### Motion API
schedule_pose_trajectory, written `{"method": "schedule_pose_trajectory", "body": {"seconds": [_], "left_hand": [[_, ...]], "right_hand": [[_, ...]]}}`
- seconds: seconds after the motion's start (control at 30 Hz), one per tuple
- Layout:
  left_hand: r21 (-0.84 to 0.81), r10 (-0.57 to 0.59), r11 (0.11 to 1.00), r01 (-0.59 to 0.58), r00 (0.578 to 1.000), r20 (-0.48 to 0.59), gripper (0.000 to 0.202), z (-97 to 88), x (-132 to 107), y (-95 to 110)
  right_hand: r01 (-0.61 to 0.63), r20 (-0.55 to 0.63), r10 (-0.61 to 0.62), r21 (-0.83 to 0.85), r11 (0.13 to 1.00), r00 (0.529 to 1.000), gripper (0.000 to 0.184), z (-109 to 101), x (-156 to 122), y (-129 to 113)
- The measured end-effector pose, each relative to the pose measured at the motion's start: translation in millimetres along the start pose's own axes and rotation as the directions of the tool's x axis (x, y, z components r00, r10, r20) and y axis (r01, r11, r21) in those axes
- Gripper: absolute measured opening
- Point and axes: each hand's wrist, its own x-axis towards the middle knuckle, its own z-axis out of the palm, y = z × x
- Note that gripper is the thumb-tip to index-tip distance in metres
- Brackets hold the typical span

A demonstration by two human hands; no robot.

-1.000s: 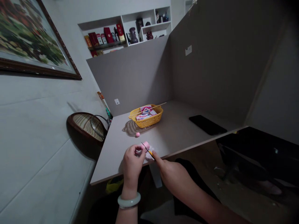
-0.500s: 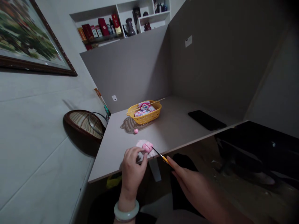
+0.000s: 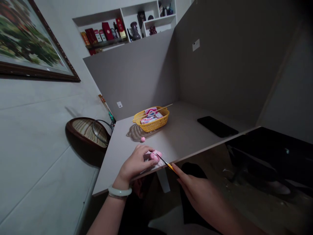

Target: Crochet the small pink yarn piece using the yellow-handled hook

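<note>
The pink lump [image 3: 158, 153] lay between my two hands near the edge of the grey table [image 3: 117, 147]. My left hand [image 3: 137, 160] held it from the left, thumb nearer me, fingers on the far side. My right hand [image 3: 193, 184] gripped a yellow-handled knife [image 3: 169, 165], its dark tip on the lump. A small pink ball [image 3: 143, 139] sat beyond, before the yellow basket [image 3: 156, 125].

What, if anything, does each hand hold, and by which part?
The right hand holds the slim yellow-handled, dark-bladed knife by its handle; the left hand holds the rounded pink lump around its left side.
</note>
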Motion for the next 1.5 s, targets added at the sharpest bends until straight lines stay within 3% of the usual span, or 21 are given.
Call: {"method": "schedule_pose_trajectory", "body": {"seconds": [0.2, 0.37, 0.57, 0.77, 1.0, 1.23, 1.5], "left_hand": [[0.000, -0.008, 1.000, 0.008, 0.999, 0.051, 0.035, -4.2, 4, 2], [-0.020, 0.072, 0.997, -0.070, 0.987, 0.144, 0.028, -14.7, 19, 1], [-0.163, 0.074, 0.986, -0.034, 0.966, 0.247, 0.025, -16.9, 32, -9], [-0.263, 0.056, 0.965, -0.001, 0.978, 0.200, 0.030, -9.1, 33, -25], [-0.323, 0.050, 0.946, 0.011, 0.983, 0.179, 0.035, -2.8, 30, -34], [-0.337, 0.036, 0.941, 0.015, 0.989, 0.143, 0.033, -6.3, 29, -34], [-0.301, 0.004, 0.953, 0.038, 0.991, 0.136, 0.033, -5.8, 29, -39]], "right_hand": [[0.017, 0.023, -0.017, -0.032, 0.999, 1.000, 0.061, -2, 3, -1], [0.021, 0.047, -0.019, -0.037, 0.999, 0.999, 0.061, 6, 3, 3], [0.067, 0.021, -0.065, -0.096, 0.993, 0.998, 0.045, 6, 12, 0], [0.040, 0.078, -0.022, -0.240, 0.970, 0.997, 0.040, 11, 28, -8], [-0.046, 0.166, 0.059, -0.082, 0.996, 0.984, 0.031, -7, 32, -9], [-0.100, 0.277, 0.142, -0.161, 0.982, 0.950, 0.023, -9, 58, -23], [-0.036, 0.304, 0.098, -0.203, 0.979, 0.948, 0.019, -15, 52, -12]]}}
